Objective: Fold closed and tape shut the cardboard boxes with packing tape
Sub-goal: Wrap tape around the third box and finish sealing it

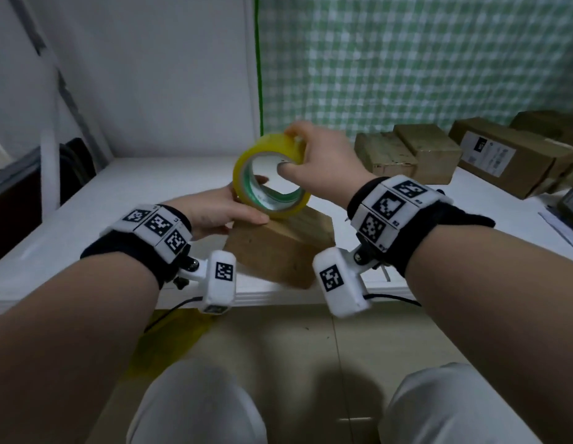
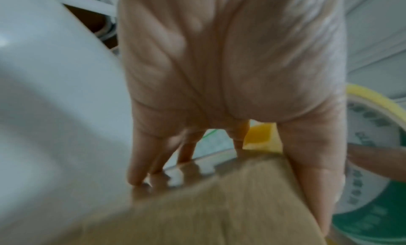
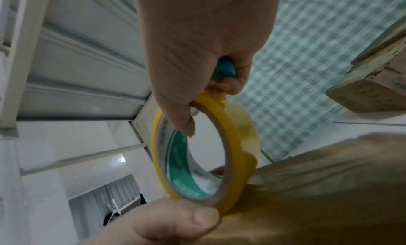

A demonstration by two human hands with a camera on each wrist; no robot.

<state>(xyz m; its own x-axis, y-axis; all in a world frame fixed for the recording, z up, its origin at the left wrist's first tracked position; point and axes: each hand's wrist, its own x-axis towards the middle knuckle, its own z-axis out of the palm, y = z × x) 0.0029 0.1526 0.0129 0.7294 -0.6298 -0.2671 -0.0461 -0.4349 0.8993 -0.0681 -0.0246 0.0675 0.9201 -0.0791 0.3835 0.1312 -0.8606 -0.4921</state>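
A small brown cardboard box (image 1: 278,251) sits tilted at the white table's front edge, its top shiny with tape in the left wrist view (image 2: 219,205). A yellow packing tape roll (image 1: 272,149) stands on edge on the box. My right hand (image 1: 320,161) grips the roll's top, thumb inside the core (image 3: 230,125), with a small teal object (image 3: 226,71) tucked in the palm. My left hand (image 1: 214,213) rests on the box with straight fingers (image 2: 136,170), fingertips on the shiny top. Its thumb (image 3: 175,219) lies against the foot of the roll.
Several closed cardboard boxes (image 1: 423,152) line the back right of the table (image 1: 134,193); one carries a white label (image 1: 490,155). A green checked curtain (image 1: 407,59) hangs behind. Dark furniture (image 1: 9,200) stands at the left, and papers (image 1: 560,225) lie at the far right.
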